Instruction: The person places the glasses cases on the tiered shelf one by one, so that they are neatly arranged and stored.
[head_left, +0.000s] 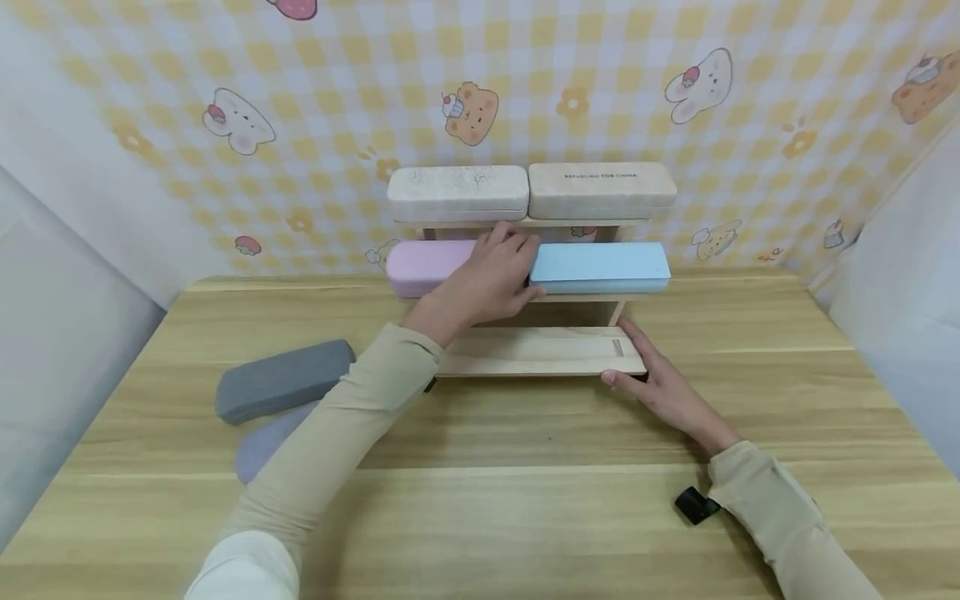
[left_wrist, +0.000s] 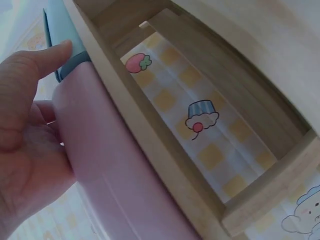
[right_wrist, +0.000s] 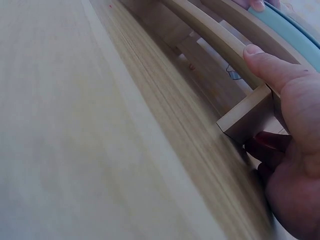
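My left hand (head_left: 495, 271) reaches over a three-tier wooden rack (head_left: 540, 352), where two glasses cases lie end to end on the middle tier. Its thumb lies on the front of the light blue glasses case (head_left: 600, 264) near that case's left end, with fingers curled over the top where it meets the pink glasses case (head_left: 423, 267). Part of the pink case is hidden behind this hand. Down at the rack's right end, my right hand (head_left: 663, 392) grips the lowest tier, thumb at the front edge and fingers round the side (right_wrist: 295, 115).
On the top tier sit a speckled white case (head_left: 457, 193) and a cream case (head_left: 602, 190) with lettering. A dark grey case (head_left: 285, 379) lies on the wooden table (head_left: 525, 533) at left, beside a greyish purple case (head_left: 264, 442) partly covered by my left sleeve. Checked cloth hangs behind.
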